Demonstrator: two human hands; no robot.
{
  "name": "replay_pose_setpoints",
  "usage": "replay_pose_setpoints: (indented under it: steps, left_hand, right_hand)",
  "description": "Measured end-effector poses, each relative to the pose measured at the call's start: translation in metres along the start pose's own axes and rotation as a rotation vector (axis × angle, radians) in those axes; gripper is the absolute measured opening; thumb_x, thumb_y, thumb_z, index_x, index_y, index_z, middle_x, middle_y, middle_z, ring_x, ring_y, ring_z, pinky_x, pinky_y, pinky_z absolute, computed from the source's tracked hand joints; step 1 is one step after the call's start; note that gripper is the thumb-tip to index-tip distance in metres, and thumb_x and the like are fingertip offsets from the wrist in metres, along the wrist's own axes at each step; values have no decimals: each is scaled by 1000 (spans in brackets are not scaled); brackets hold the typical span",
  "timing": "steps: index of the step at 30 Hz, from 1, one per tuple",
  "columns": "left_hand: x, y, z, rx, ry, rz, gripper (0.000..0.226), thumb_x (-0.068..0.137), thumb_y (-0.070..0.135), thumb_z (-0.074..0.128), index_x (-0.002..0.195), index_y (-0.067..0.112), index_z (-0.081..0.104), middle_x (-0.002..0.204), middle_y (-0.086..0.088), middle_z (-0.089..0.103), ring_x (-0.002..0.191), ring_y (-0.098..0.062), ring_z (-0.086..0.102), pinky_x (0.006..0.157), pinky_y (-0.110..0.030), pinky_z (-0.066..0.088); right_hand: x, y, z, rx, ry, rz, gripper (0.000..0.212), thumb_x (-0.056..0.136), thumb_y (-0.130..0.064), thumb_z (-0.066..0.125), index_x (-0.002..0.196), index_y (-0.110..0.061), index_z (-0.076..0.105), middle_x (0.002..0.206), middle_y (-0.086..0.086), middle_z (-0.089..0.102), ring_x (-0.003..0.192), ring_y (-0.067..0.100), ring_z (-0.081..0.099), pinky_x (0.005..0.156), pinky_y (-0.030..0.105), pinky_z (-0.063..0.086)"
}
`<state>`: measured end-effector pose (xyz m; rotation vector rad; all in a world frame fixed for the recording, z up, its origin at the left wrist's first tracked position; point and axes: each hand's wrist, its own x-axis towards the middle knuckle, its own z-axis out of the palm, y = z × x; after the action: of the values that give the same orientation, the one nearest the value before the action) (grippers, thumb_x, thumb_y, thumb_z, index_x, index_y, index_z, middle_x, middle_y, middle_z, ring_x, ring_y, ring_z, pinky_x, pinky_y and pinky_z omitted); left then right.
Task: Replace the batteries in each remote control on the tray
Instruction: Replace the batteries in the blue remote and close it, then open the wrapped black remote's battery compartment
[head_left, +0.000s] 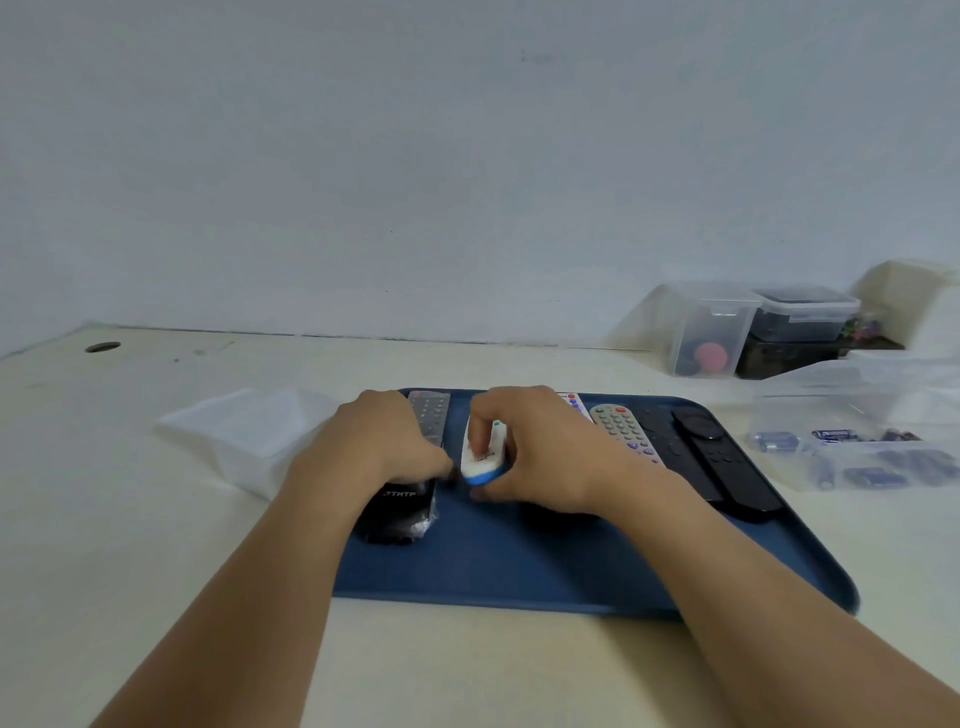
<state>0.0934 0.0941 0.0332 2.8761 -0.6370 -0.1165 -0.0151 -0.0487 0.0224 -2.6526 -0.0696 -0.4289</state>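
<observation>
While the right hand (524, 447) curls its fingers (480, 434) and thumb around a small white remote with a blue end (482, 454), holding it just above the blue tray (545, 561), the left hand (387, 441) sits beside it over a black remote in clear wrap (402, 506), its fingertips bent towards the white one; motion blur hides whether they pinch anything, so I cannot tell. Also on the tray lie a grey remote with coloured buttons (623, 431) and two slim black remotes (711, 462). The white remote looks light, rigid and smooth-shelled, so it should lift easily but could slip or twist in the grasp; holding it by its long side edges, as the right hand does, seems best, leaving the back free for a thumb to slide off the battery cover. That cover is probably thin plastic with a small catch, likely to snap under hard prying. Loose batteries (831, 436) lie in a shallow clear container (852, 410) on the counter (467, 670) to the right of the tray, and an empty-looking white container (249, 431) stands to its left.
</observation>
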Motion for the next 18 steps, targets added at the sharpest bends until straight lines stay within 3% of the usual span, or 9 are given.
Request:
replay_pose_setpoints:
  steps: [4,7,9,11,13,15,18]
  left_hand:
    - [-2,-3,-3,-184,25,-17,35,76,42,72,75,13,53,74,0,58,61,-12,55,46,-24,34]
    - [-2,-5,-11,-731,-74,-7,30,85,32,65,69,7,58,56,-4,62,42,-11,56,43,-18,41]
    - [1,-6,-15,-1180,-221,9,26,90,27,59,90,2,65,78,-16,67,56,-19,64,54,-27,54]
    - [3,-3,-16,-1542,-360,57,34,96,25,52,106,-4,65,94,-21,67,69,-25,67,61,-33,58]
    - [1,5,-13,-1756,-447,92,39,99,27,48,112,-4,67,100,-20,69,75,-26,66,63,-34,56]
    - [-3,16,-9,-1831,-451,100,40,101,31,49,115,-1,68,95,-16,70,73,-25,64,58,-33,55]
    - [-6,29,0,-1836,-363,112,41,101,37,49,111,3,70,92,-17,68,68,-25,63,56,-34,53]
  right_hand:
    - [-1,0,3,18,-112,32,34,62,-36,91,76,-25,62,88,-14,59,72,-1,53,63,21,41]
    - [0,-1,0,66,-129,68,28,63,-35,91,73,-22,68,81,-8,64,69,9,60,63,27,49]
    - [-1,-1,-4,165,-101,80,22,66,-30,90,72,-20,71,72,-3,69,62,9,61,62,30,51]
    - [0,-2,-12,329,66,84,18,71,-22,88,73,-15,72,69,-6,71,60,2,60,61,25,52]
    - [0,-3,-22,502,311,101,14,77,-15,84,80,-11,71,71,-11,71,61,-1,61,58,17,48]
    - [1,-5,-29,554,527,77,13,80,-12,81,87,-16,71,84,-10,72,71,4,66,59,21,50]
    - [1,-10,-28,503,600,6,24,78,-6,77,94,-20,68,92,-7,71,81,10,67,64,23,55]
